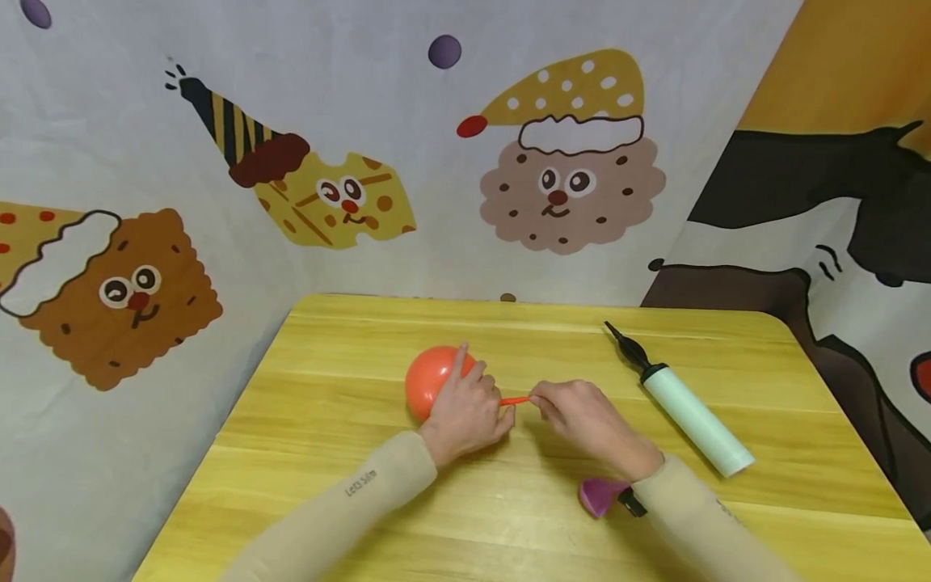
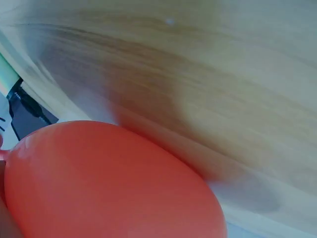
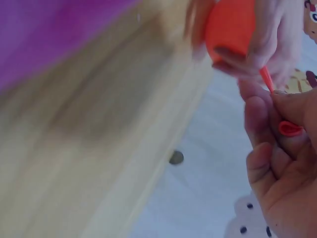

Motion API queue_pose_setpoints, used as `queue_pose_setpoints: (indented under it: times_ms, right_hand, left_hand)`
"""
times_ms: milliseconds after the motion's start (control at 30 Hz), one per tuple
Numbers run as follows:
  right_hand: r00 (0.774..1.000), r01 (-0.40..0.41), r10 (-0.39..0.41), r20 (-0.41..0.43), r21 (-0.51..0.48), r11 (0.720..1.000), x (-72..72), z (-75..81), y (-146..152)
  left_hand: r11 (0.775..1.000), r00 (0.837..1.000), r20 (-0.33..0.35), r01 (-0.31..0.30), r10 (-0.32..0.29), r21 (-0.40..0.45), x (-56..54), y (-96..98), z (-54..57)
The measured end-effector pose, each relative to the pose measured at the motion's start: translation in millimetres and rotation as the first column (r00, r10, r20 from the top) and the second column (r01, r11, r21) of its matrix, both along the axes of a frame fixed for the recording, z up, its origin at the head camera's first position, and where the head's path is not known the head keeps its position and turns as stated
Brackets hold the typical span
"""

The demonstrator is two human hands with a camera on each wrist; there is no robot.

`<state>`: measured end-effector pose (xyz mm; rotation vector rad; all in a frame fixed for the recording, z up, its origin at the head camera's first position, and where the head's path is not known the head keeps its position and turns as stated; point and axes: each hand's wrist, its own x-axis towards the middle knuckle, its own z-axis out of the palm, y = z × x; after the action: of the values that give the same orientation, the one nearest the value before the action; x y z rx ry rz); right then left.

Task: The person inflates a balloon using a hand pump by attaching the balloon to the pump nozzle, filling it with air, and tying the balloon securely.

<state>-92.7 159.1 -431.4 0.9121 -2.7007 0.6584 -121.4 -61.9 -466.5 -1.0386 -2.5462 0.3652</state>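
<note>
While the balloon (image 1: 427, 383) sits at the table's (image 1: 320, 477) far half, mostly left of the left hand (image 1: 465, 408), its stretched neck (image 1: 516, 401) runs rightward, the long axis lying across from hand to hand. The left hand, nearer the body, grips the balloon by the neck's base, one finger laid along it. The right hand (image 1: 585, 412) pinches the neck, a loop of the end showing past the thumb. Right of that hand lies the pump (image 1: 698, 420), aslant; a purple thing (image 1: 600, 497) lies beside the right sleeve (image 1: 698, 517).

Room opens left of the balloon (image 1: 424, 383); the pump (image 1: 694, 416) obstructs the right.
</note>
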Motion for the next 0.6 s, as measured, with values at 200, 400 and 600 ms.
queue_pose_setpoints:
  times_ms: [200, 400, 600]
  right_hand:
    - [0.999, 0.013, -0.012, -0.04, 0.027, 1.0, 5.4, 10.7, 9.2]
    - [0.994, -0.017, 0.017, -0.108, 0.005, 1.0, 1.8, 8.6, -10.6]
    - [0.98, 0.026, -0.023, -0.197, 0.013, 1.0, -1.5, 6.2, -21.4]
  left_hand:
    - [0.999, 0.999, 0.017, 0.03, -0.031, 0.023, -0.3, -9.8, 11.7]
    - [0.974, 0.99, 0.11, 0.061, -0.087, 0.218, 2.1, -7.2, 35.7]
    - [0.932, 0.967, 0.204, 0.074, -0.154, 0.355, 8.1, -2.3, 31.4]
